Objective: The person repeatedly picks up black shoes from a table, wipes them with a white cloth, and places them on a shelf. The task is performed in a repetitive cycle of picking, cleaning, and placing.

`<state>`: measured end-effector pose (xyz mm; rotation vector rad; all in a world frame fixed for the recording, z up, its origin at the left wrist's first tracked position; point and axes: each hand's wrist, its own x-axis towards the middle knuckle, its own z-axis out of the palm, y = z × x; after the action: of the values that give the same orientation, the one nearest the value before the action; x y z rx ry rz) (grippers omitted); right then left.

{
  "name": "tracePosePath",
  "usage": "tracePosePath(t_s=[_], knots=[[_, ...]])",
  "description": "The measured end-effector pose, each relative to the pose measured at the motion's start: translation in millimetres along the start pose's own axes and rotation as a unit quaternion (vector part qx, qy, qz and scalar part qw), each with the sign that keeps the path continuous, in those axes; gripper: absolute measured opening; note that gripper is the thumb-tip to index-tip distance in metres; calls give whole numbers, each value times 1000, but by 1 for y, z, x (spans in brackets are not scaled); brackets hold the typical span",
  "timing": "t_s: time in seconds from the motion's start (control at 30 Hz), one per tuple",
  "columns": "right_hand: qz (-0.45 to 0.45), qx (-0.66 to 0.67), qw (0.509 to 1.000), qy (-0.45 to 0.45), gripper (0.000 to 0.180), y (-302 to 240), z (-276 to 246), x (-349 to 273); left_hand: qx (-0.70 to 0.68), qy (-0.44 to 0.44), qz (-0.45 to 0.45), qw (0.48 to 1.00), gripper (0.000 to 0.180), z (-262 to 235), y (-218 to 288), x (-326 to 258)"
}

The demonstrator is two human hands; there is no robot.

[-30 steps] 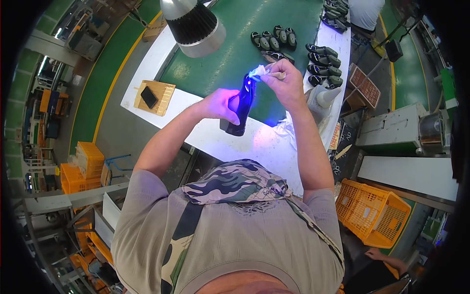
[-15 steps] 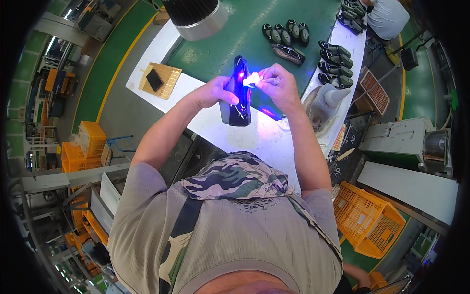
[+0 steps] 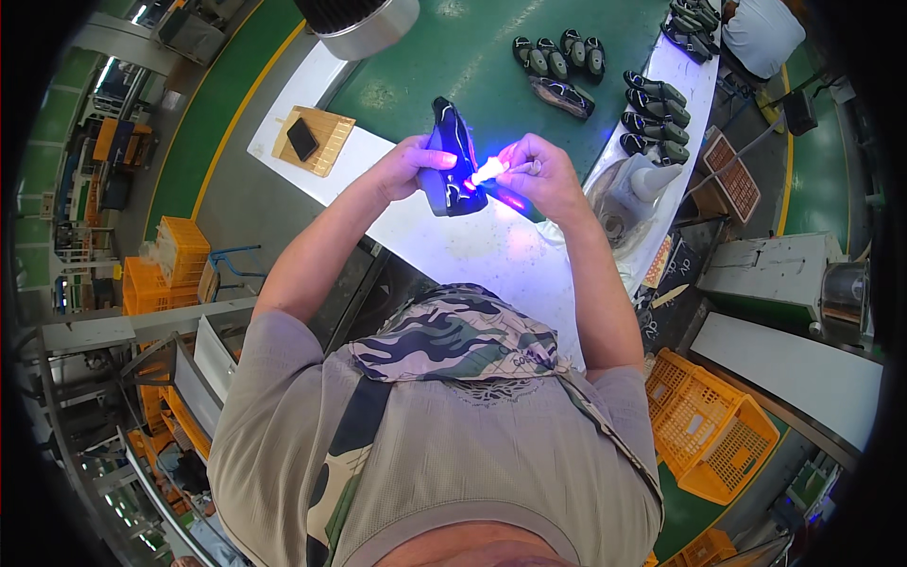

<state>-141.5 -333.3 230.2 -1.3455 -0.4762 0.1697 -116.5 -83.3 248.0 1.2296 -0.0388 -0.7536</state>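
Note:
My left hand (image 3: 413, 168) is closed around the left side of a dark, glossy shoe (image 3: 453, 142), its thumb lying across the top. The shoe is held above the table, its narrow end pointing away from me. In my right hand (image 3: 548, 180) is a thin brush-like tool (image 3: 531, 168), pinched between thumb and fingers. Its tip (image 3: 487, 172) glows white under violet-blue light and meets the shoe's right side near its closer end. Glare hides the exact contact.
A lamp (image 3: 364, 33) hangs at the upper left. Shoes (image 3: 654, 113) stand along the right, beside a white-topped bottle (image 3: 652, 180). A phone (image 3: 302, 139) lies on cardboard (image 3: 329, 151). An orange crate (image 3: 709, 425) is at lower right; another person (image 3: 765, 38) sits at far right.
The shoe has moved slightly up and left and tilted. The glowing tip has gone from the shoe's middle toward its nearer end. Both hands keep their hold.

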Motion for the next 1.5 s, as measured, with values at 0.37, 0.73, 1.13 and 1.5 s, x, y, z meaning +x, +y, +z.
tracePosePath(t_s=[0.37,0.73,1.13,1.5], knots=[[11,79,989,122,17,12,-9,-21,-212,5,72,974,60,-13,-42,2],[58,177,960,210,18,10,-4,-34,-150,36,180,972,65,17,-50,10],[16,207,925,317,21,-15,1,-63,148,138,310,929,52,44,-61,1],[5,238,890,389,22,6,-22,-127,50,204,209,955,54,39,-100,-35]])
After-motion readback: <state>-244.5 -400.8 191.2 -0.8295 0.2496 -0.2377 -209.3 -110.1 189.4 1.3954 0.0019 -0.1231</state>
